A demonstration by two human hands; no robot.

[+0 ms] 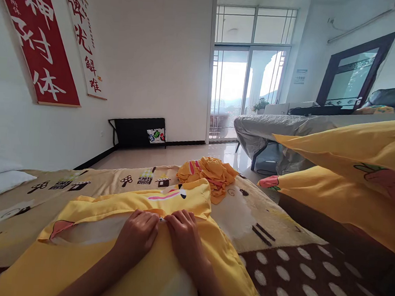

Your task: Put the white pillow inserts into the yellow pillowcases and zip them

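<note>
A yellow pillowcase (133, 270) lies in front of me, with a white pillow (95, 229) showing through its long opening. To the left of my hands the opening gapes. My left hand (139, 229) is closed on the edge of the opening. Close beside it, my right hand (183, 233) pinches the same edge. A small shiny piece, perhaps a zipper pull (161, 219), shows between my fingertips. Exactly which fingers touch it I cannot tell.
The patterned blanket (262, 235) lies under the pillowcase. Crumpled yellow fabric (209, 172) sits at its far edge. Stacked yellow pillows (346, 173) stand to the right, before a plastic-covered table (274, 124). A white pillow (0, 180) is at the left.
</note>
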